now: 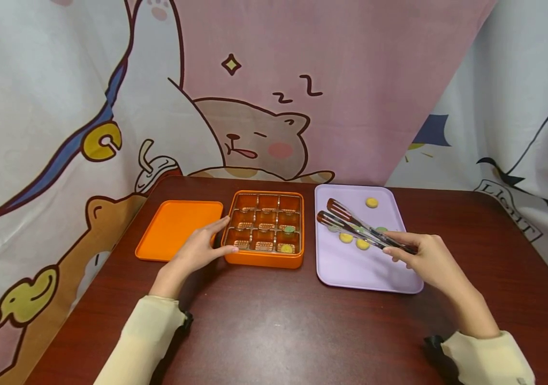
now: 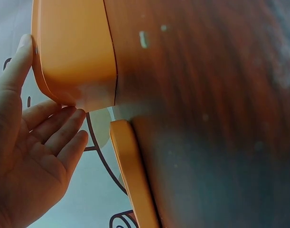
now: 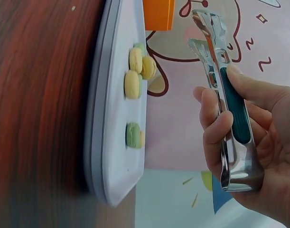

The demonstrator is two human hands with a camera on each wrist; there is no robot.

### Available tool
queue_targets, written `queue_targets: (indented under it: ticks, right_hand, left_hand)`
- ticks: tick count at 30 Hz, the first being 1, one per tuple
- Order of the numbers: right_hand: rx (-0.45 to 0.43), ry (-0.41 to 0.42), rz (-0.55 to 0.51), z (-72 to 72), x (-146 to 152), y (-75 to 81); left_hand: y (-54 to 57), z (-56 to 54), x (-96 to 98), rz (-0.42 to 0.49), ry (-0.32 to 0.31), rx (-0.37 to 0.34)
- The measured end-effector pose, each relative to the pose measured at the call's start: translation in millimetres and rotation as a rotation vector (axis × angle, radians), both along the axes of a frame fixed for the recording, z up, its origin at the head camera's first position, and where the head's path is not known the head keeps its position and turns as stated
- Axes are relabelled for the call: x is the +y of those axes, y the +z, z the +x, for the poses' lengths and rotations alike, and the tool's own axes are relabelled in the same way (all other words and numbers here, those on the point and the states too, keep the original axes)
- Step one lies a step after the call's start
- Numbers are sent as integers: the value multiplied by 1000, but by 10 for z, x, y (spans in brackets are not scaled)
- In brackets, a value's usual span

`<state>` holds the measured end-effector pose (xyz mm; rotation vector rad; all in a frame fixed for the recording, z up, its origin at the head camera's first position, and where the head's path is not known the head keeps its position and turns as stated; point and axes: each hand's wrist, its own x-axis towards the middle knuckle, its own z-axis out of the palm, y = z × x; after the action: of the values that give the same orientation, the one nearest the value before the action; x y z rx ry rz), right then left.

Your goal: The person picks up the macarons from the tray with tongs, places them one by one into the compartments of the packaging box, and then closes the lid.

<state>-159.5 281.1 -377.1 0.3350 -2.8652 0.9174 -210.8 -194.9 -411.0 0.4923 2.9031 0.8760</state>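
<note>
My right hand (image 1: 430,262) grips metal tongs (image 3: 237,107) with green handle grips, held above the lilac tray (image 1: 365,270). Their slotted tips are spread apart, with nothing between them in the right wrist view. Several yellow and green macarons lie on the tray, among them a yellow macaron (image 1: 372,202) near its far edge. My left hand (image 1: 202,245) rests against the left side of the orange box (image 1: 264,259), thumb at its front rim. A clear divided insert fills the box; a green macaron (image 1: 288,229) and a yellow macaron (image 1: 286,248) sit in its right-hand column.
A flat orange lid (image 1: 177,230) lies left of the box, partly behind my left hand. All stands on a dark reddish wooden table (image 1: 264,321). A cartoon-printed curtain (image 1: 351,107) hangs right behind the table's far edge and along its sides.
</note>
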Motion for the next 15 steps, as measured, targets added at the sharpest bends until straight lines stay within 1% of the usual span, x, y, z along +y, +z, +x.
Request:
queue_targets:
  ticks: [3, 9, 15]
  right_hand:
    - [9, -10, 6, 29, 55, -15]
    - [60, -20, 11, 84, 152, -64]
    - [51, -40, 14, 147, 250, -111]
  left_hand:
    - [-6, -3, 1, -3, 2, -7]
    - [-5, -4, 1, -1, 6, -14]
    - [-7, -6, -1, -3, 8, -1]
